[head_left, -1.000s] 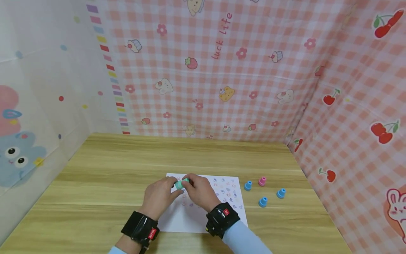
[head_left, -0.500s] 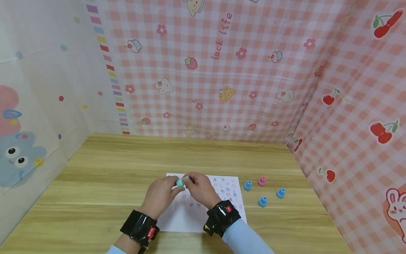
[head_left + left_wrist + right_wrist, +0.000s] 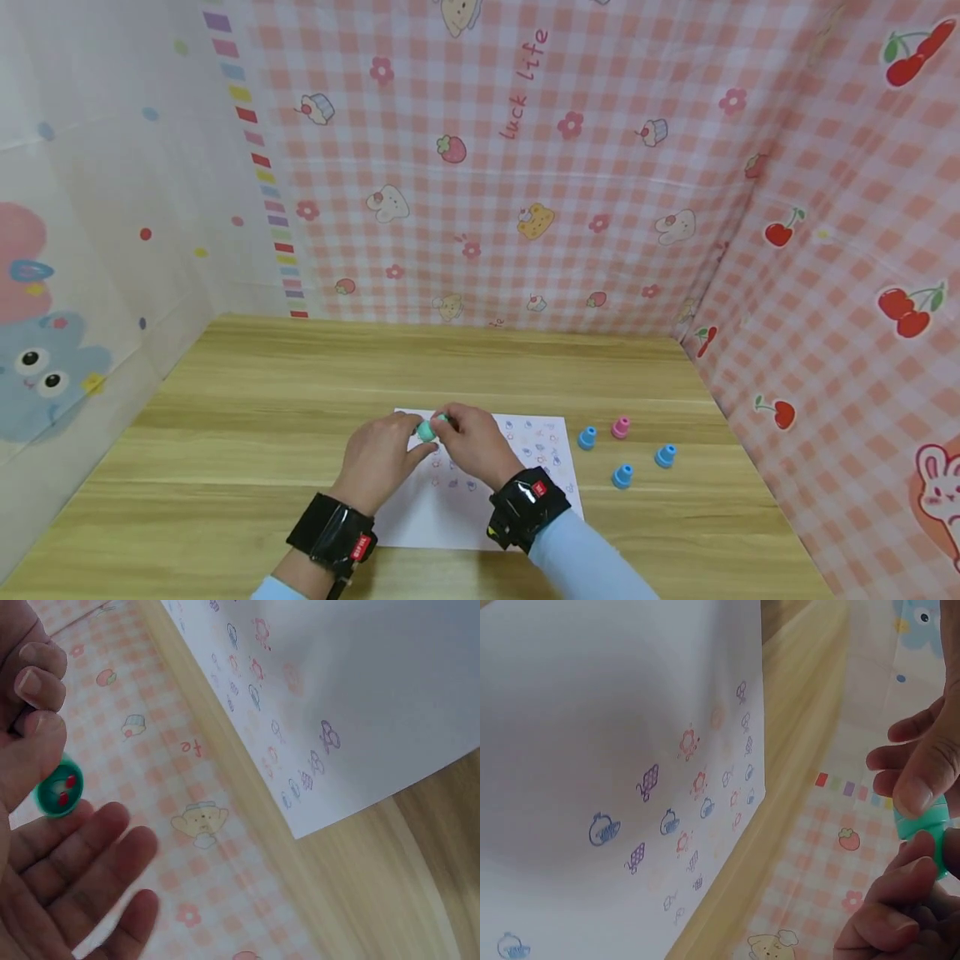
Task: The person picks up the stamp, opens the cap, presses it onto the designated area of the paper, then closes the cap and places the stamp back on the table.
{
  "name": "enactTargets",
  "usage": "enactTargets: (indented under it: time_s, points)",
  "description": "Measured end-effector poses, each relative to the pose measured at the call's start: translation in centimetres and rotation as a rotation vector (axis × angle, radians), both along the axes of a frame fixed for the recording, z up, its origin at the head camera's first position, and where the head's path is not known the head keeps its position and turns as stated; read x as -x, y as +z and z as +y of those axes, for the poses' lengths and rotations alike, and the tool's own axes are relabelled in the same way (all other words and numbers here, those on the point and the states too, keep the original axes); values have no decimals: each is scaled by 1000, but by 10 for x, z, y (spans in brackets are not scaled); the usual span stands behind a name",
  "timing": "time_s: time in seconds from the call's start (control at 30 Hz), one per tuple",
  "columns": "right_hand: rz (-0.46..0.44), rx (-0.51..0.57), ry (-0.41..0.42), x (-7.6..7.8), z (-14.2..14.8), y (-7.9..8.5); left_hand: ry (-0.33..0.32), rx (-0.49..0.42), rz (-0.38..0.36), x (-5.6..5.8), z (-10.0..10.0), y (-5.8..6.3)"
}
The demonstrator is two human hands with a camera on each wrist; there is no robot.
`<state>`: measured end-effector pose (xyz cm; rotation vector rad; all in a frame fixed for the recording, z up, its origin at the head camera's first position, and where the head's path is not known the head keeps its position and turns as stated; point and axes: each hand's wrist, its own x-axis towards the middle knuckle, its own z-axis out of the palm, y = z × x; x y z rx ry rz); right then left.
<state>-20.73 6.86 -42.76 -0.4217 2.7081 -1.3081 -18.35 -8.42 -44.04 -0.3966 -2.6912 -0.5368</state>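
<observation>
Both hands meet over the upper left part of a white sheet of paper (image 3: 427,523) printed with small blue, purple and red pictures. My left hand (image 3: 378,458) pinches a small green stamp (image 3: 426,431) between thumb and fingertips; its other fingers are spread in the left wrist view. From the right side, my right hand (image 3: 480,446) grips the far end of this stamp. In the left wrist view the stamp's round end shows red marks inside a green rim. Fingers hide much of its body in the right wrist view.
Right of the paper stand several small stamps, among them blue stamps (image 3: 587,438) (image 3: 622,477) (image 3: 665,456) and one pink stamp (image 3: 620,427). All this is on a wooden table (image 3: 247,417). Patterned cloth walls (image 3: 480,183) enclose it at the back and sides.
The green stamp has turned slightly between the fingers, and the right hand has shifted a little. Both hands stay over the same spot on the paper.
</observation>
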Motion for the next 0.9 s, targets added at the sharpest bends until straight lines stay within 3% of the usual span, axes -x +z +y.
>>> enactTargets:
  time_s: [0.17,0.53,0.77,0.9]
  points:
    - [17,-116,-14,8,9,2,27,43,-63,-2,-2,0]
    - [84,-343,-205,45,81,11,72,118,-96,-6,-12,1]
    - [136,-595,-214,63,130,20,88,172,-227,-9,-15,4]
    - [159,-686,-198,68,150,19,94,176,-282,-11,-16,5]
